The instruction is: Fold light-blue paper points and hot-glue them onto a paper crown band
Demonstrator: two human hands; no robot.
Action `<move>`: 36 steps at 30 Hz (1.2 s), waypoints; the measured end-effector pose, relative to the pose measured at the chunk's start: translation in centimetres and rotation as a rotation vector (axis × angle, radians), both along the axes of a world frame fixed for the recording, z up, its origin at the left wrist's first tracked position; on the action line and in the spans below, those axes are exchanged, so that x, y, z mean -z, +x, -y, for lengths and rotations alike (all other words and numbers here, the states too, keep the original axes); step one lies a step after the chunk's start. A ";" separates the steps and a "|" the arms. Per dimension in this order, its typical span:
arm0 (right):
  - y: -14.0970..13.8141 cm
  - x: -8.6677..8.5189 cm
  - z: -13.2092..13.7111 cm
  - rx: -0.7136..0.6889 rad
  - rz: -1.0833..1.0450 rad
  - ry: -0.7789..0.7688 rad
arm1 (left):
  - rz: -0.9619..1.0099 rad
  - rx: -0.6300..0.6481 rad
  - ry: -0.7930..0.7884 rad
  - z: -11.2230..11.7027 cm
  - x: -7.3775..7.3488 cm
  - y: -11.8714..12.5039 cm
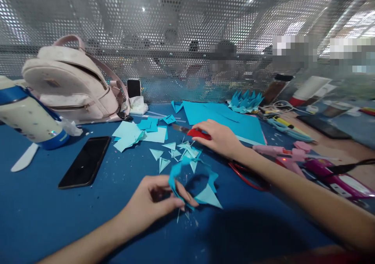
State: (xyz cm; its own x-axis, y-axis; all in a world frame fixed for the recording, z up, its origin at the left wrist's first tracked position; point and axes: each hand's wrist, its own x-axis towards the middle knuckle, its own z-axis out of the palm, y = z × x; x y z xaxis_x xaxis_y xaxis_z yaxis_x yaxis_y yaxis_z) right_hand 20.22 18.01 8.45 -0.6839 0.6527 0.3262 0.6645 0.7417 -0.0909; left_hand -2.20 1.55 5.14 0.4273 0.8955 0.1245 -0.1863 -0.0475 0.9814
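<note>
Head view: the left hand [154,197] holds the blue paper ring [173,174] at six o'clock, the right hand [222,140] grips a red-handled tool [197,133] toward its twelve — best to pinch lightly, tool angled clear, avoiding crushed folds.

Turquoise ring [173,178], red handle [199,134], blue table [35,213]

Craft workspace: glue gun [293,154], folded blue paper [209,196].

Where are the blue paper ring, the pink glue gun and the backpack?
Blue paper ring [173,175]: head view, left side of its band.
Pink glue gun [288,154]: head view, its body.
Backpack [66,83]: head view, its front panel.
</note>
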 end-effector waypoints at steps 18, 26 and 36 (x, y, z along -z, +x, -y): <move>-1.3 -1.9 5.3 -0.486 -0.310 -0.271 | 0.766 -0.376 -0.584 -2.0 -0.7 -0.6; -1.1 -1.4 7.9 -0.454 -0.238 -0.405 | 0.170 -0.386 -0.352 -3.1 -0.1 -2.3; -2.3 0.8 11.5 -0.509 -0.009 -0.312 | -0.721 -0.538 0.332 -3.2 -1.1 -3.6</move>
